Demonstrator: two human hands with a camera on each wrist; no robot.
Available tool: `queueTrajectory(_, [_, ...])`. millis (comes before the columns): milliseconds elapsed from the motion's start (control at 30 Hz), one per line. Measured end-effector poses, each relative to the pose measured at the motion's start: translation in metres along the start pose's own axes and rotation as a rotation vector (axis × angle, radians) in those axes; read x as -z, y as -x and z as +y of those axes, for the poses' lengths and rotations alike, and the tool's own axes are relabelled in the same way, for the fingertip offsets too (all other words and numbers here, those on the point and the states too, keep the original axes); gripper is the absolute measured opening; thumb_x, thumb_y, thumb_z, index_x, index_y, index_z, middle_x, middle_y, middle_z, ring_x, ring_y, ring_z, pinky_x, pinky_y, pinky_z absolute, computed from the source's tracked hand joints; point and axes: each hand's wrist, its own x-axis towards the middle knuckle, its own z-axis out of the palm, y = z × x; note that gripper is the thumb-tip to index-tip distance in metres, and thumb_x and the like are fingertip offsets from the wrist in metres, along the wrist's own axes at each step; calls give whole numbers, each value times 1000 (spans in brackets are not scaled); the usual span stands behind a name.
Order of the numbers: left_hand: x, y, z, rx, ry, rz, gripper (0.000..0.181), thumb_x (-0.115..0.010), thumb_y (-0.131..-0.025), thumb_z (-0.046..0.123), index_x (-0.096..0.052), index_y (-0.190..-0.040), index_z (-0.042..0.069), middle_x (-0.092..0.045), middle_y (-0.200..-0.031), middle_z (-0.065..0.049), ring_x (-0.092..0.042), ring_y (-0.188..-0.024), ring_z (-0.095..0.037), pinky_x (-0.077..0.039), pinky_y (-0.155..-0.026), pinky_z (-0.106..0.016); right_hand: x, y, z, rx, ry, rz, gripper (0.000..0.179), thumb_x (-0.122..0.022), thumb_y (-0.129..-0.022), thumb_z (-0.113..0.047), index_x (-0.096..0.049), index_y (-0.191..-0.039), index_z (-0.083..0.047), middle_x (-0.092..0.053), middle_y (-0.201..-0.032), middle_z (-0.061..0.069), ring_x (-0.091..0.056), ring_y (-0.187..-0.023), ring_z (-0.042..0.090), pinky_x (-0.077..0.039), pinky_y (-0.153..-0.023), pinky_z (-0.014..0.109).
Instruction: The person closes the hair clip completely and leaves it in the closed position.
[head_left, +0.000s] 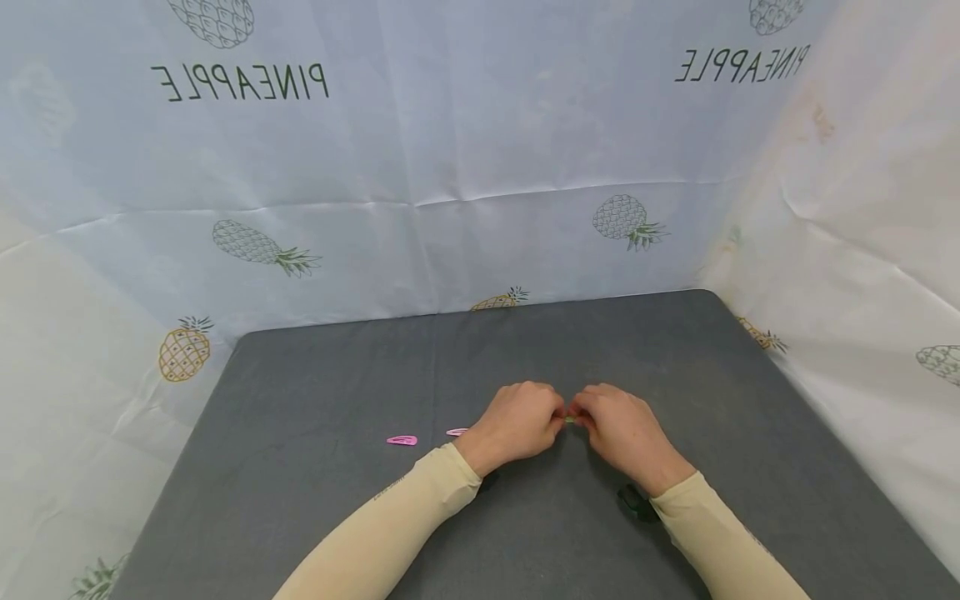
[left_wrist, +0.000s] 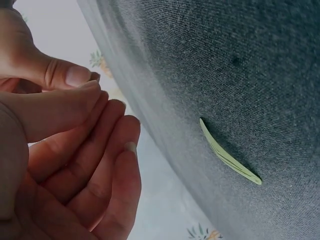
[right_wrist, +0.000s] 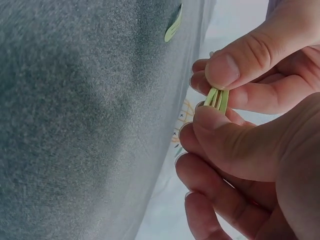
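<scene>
Between my two hands is a light green snap hair clip [right_wrist: 217,99], its slotted metal strips showing in the right wrist view. My left hand [head_left: 522,419] pinches one end between thumb and fingers. The other end is pinched by my right hand [head_left: 624,429], thumb on top. In the left wrist view the fingers hide most of this clip. A second green hair clip [left_wrist: 227,157] lies on the dark grey cloth, apart from both hands. To the left of my left hand lie a pink hair clip [head_left: 402,440] and a paler pink clip [head_left: 456,432], partly behind that hand.
The grey cloth-covered table [head_left: 315,383] reaches back to a white curtain [head_left: 450,142] printed with pineapples, which also closes off both sides. A small black object [head_left: 636,504] shows beside my right wrist.
</scene>
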Motion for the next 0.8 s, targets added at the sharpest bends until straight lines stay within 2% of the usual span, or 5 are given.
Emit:
queueTrajectory(667, [4, 6, -2, -20, 13, -1, 11, -77, -98, 17, -84, -91, 22, -73, -82, 8, -52, -58, 0, -39, -50, -17, -2, -1, -4, 36, 30, 53, 29, -85, -83, 6, -72, -80, -20, -63, -76, -7, -58, -70, 10, -52, -60, 31])
queueTrajectory(800, [4, 7, -2, -22, 18, -10, 10, -78, -99, 18, -85, -93, 23, -72, -81, 8, -50, -57, 0, -38, -49, -17, -2, 0, -5, 43, 31, 63, 30, -86, -82, 7, -73, -80, -19, -63, -76, -7, -58, -69, 10, -52, -60, 30])
